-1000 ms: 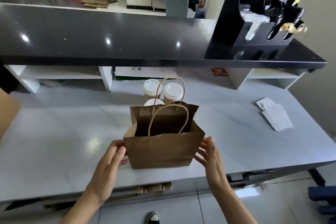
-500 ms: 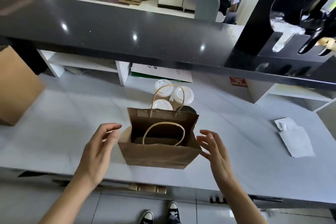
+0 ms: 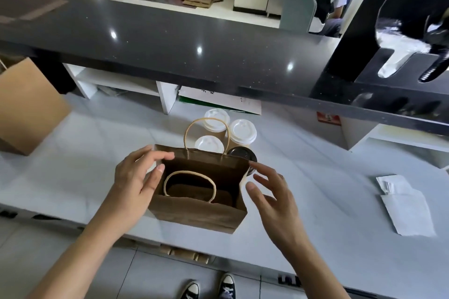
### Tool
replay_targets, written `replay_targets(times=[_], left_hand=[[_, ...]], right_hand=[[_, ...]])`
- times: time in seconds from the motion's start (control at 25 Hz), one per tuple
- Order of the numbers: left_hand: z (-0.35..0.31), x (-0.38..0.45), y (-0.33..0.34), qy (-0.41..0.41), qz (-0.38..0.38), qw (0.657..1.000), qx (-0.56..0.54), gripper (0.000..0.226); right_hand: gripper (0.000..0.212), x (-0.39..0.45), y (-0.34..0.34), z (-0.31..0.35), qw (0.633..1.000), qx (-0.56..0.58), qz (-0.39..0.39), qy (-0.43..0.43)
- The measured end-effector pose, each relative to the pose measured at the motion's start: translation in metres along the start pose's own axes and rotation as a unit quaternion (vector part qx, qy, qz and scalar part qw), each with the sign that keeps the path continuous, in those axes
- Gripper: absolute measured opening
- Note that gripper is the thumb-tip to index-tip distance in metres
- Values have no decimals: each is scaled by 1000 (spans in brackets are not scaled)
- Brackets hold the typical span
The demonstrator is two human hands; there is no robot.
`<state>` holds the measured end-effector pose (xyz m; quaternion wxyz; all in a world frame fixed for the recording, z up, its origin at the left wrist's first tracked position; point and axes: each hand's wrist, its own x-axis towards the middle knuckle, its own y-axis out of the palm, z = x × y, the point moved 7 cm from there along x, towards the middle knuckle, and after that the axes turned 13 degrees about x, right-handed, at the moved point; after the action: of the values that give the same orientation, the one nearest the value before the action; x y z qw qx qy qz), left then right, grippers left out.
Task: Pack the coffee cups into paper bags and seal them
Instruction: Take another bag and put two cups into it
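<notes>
Grey counter [image 3: 73, 153] under a dark bar top; brown paper bag [image 3: 199, 211] stands open near the front edge, nothing visible inside. Left hand [image 3: 136, 177] touches its left rim with relaxed fingers, gripping nothing; right hand [image 3: 272, 192] hovers spread just beside the right rim, probably to widen the mouth. Four lidded coffee cups [image 3: 243, 130] wait just behind the bag, unpacked.

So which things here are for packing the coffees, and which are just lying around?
For the job:
- open paper bag, nothing visible inside
- three white-lidded cups and one black-lidded cup behind it
- left hand and right hand, open at the bag's sides

Just lying about:
- cardboard box
- white papers
- black organiser
</notes>
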<state>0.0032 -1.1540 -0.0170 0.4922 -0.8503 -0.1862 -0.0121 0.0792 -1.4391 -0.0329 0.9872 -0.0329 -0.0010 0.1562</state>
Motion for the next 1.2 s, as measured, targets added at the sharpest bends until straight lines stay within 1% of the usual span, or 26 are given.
replay_targets(times=[0.08,0.16,0.24,0.32,0.48,0.6,0.72,0.8,0.88,0.92,0.96,1.0,1.08,1.16,1.2], left_hand=[[-2,1,3,14,17,1000,21,37],[-4,-1,3,22,38,999,27,50],[-5,-4,0,15,58,997,41,65],[-3,-9,-3,6,71,996,53,73],[4,-19,-10,-7,86,994,64,81],[15,-24,-16,-23,85,993,76,86],[15,-24,-18,-21,80,994,71,88],[13,-22,-18,-20,81,994,64,89],[13,-20,-16,-15,87,994,57,91],[13,-19,-16,-10,89,994,56,92],[13,-19,-16,-6,91,994,53,92],[14,-19,-16,-5,91,995,49,92],[14,-21,-16,-5,93,995,39,95],[13,-22,-15,-10,97,995,19,102],[12,-22,-15,-12,99,995,11,104]], right_hand=[[36,3,2,1,1000,-13,23,-1],[37,6,5,2,999,-21,36,-1],[39,10,6,2,999,-22,39,-3],[40,14,7,2,999,-19,40,-4],[40,22,10,3,999,-3,39,-10],[39,26,20,2,998,-3,55,-15],[36,30,29,4,998,-3,63,-18],[35,35,27,9,998,-1,48,-29],[34,46,17,10,999,-16,2,-43],[35,54,10,7,998,-47,-25,-44],[39,63,3,1,994,-96,-41,-35],[47,72,-1,-7,987,-157,-42,-13],[71,86,-1,-29,960,-273,-1,57],[92,93,5,-43,934,-341,43,96],[98,96,9,-47,927,-357,53,102]])
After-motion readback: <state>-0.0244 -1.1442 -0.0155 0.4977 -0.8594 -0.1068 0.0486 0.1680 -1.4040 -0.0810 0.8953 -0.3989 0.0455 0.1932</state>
